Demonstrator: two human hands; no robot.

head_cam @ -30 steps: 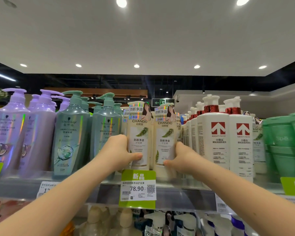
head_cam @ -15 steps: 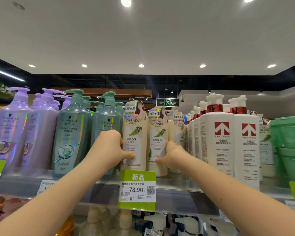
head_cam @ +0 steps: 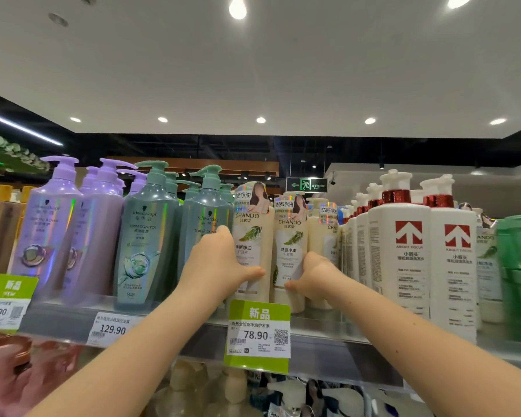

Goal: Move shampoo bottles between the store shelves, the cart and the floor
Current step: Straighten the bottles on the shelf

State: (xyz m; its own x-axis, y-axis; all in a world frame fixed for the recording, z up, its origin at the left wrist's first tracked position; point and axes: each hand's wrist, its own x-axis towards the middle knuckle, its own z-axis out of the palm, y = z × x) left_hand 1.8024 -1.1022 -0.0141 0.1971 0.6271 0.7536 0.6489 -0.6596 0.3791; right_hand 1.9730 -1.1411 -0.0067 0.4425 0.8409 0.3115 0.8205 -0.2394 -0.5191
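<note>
Two hands at shelf [head_cam: 322, 323] edge, left hand [head_cam: 215, 266] gripping left CHANDO bottle [head_cam: 253, 233], right hand [head_cam: 316, 275] gripping right CHANDO bottle [head_cam: 291, 236]; Schwarzkopf pumps [head_cam: 146, 236] beside, 78.90 tag [head_cam: 257, 332] below

Green 78.90 price tag [head_cam: 257, 335] front centre; white 129.90 tag [head_cam: 112, 328] to its left; lit exit sign [head_cam: 306, 185] behind; ceiling downlights [head_cam: 260, 120] overhead.

I find the shelf [head_cam: 328, 335] row packed. The left cream bottle [head_cam: 250, 236] stands just beside the green pump bottle [head_cam: 205, 206]; the right cream bottle [head_cam: 291, 251] just beside the white arrow bottles [head_cam: 403, 266], another cream bottle [head_cam: 325, 233] behind it. A narrow slit separates the two. Free room lies above the pump heads [head_cam: 155, 173] and before the shelf lip, where the price tag [head_cam: 257, 332] covers the bottle bases.
</note>
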